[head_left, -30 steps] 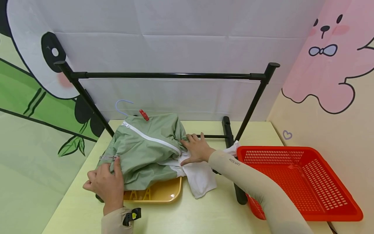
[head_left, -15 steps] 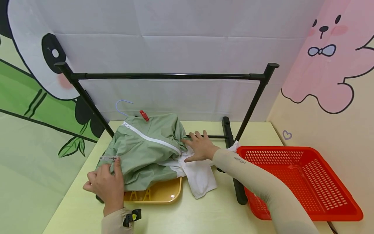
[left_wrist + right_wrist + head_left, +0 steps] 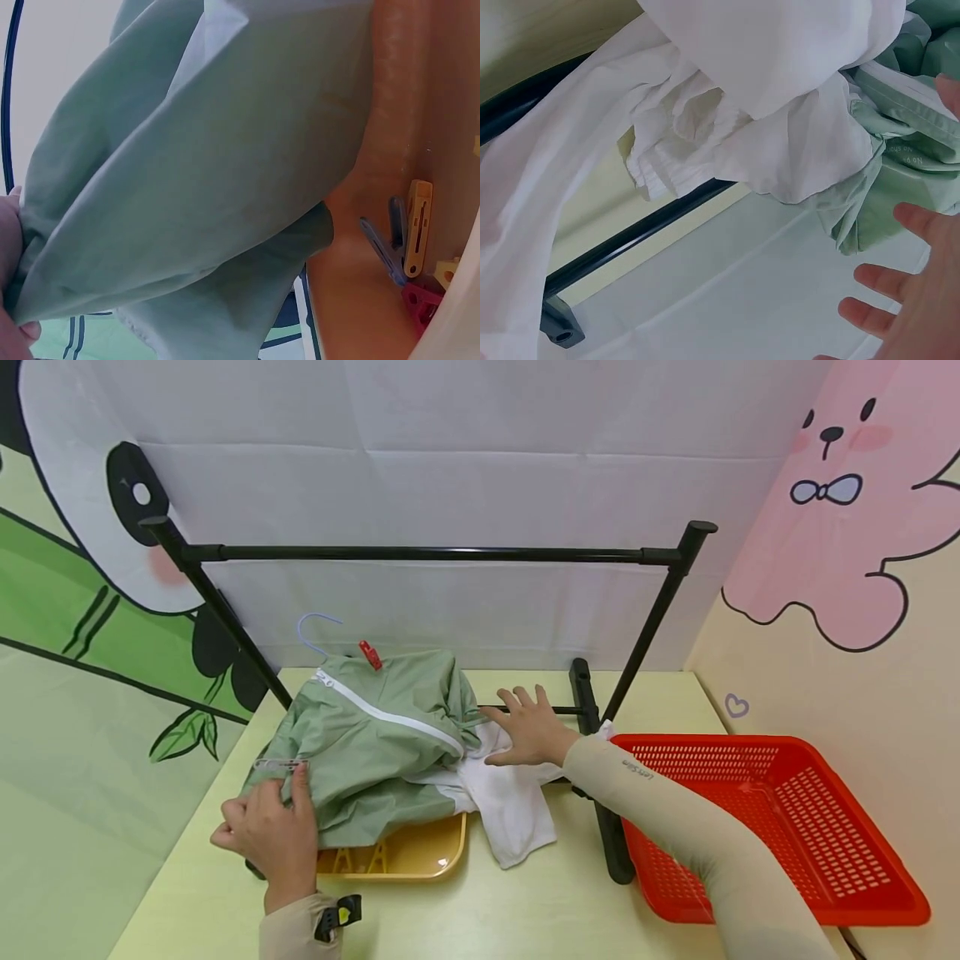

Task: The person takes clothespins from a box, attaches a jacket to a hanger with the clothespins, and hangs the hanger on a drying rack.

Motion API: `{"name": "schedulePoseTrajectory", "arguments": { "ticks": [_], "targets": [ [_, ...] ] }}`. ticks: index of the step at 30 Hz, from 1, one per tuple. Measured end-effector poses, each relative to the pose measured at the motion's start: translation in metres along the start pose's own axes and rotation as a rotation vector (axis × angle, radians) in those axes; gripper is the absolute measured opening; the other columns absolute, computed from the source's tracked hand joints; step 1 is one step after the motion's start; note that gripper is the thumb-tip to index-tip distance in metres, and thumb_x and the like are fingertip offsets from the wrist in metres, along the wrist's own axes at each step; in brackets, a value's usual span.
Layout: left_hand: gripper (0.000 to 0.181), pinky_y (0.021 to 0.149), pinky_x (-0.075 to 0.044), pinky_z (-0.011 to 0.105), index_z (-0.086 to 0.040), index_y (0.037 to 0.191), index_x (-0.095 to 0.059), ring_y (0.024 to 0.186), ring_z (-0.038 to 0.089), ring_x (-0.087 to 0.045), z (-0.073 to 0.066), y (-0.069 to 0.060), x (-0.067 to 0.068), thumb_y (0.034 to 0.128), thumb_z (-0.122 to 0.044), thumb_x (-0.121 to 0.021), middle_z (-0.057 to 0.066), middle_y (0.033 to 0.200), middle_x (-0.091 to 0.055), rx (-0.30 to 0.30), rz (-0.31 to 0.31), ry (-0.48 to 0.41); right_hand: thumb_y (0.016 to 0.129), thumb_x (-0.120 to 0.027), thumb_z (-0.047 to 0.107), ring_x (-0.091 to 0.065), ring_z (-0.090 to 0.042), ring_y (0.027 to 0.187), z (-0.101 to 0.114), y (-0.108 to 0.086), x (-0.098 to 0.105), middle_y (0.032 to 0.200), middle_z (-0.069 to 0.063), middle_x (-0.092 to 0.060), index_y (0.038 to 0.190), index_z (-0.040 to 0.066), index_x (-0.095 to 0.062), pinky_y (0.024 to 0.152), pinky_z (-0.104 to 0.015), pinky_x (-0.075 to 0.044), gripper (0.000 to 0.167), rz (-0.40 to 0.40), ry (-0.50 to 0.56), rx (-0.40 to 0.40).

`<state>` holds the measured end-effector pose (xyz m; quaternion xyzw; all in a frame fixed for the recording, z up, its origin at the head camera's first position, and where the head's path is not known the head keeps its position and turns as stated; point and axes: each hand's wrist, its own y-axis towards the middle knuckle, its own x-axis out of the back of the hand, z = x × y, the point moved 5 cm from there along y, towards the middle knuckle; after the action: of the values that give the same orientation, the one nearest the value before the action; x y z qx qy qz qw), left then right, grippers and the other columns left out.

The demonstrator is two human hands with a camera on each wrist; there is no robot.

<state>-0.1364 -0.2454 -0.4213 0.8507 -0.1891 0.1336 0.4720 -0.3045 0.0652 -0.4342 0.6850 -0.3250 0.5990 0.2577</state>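
A light green jacket (image 3: 367,735) with a white zipper lies bunched on a hanger, whose thin blue hook (image 3: 311,627) sticks out at its upper left. My left hand (image 3: 273,835) pinches the jacket's lower left edge, close to a clear clothespin (image 3: 281,764). Fingers spread, my right hand (image 3: 532,727) is over a white cloth part (image 3: 513,810) beside the jacket; the right wrist view shows it gripping nothing. A red clothespin (image 3: 370,655) sits at the jacket's top. In the left wrist view, green fabric (image 3: 202,172) hangs from the left fingers.
A black rack (image 3: 431,554) stands around the jacket. Under the jacket is a yellow tray (image 3: 427,852); the left wrist view shows several clothespins in it, including an orange one (image 3: 418,229). The red basket (image 3: 750,743) is at the right, partly behind my right forearm.
My right hand has moved right and slightly up, away from the jacket, its fingers spreading. The left hand keeps its place on the jacket.
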Motion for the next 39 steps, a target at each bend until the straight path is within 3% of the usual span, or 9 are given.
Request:
{"name": "schedulePoseTrajectory", "arguments": {
  "ticks": [19, 39],
  "targets": [
    [0.047, 0.072, -0.015, 0.058, 0.007, 0.077, -0.052, 0.076, 0.049, -0.037, -0.002, 0.002, 0.003, 0.096, -0.034, -0.065, 0.028, 0.071, -0.055, -0.042, -0.041, 0.009, 0.087, -0.055, 0.071, -0.034, -0.04, 0.136, -0.017, -0.02, 0.014, 0.152, -0.018, -0.035, 0.151, 0.022, -0.041, 0.105, -0.067, -0.025, 0.082, -0.102, 0.068, -0.035],
    [0.045, 0.073, -0.014, 0.058, 0.004, 0.076, -0.051, 0.077, 0.048, -0.039, -0.005, 0.001, 0.006, 0.0935, -0.034, -0.069, 0.026, 0.07, -0.054, -0.087, -0.107, -0.032, 0.088, -0.058, 0.067, -0.036, -0.04, 0.134, -0.047, -0.035, 0.019, 0.15, -0.018, -0.036, 0.151, 0.02, -0.041, 0.102, -0.064, -0.028, 0.08, -0.17, 0.135, -0.162]
  ]
}}
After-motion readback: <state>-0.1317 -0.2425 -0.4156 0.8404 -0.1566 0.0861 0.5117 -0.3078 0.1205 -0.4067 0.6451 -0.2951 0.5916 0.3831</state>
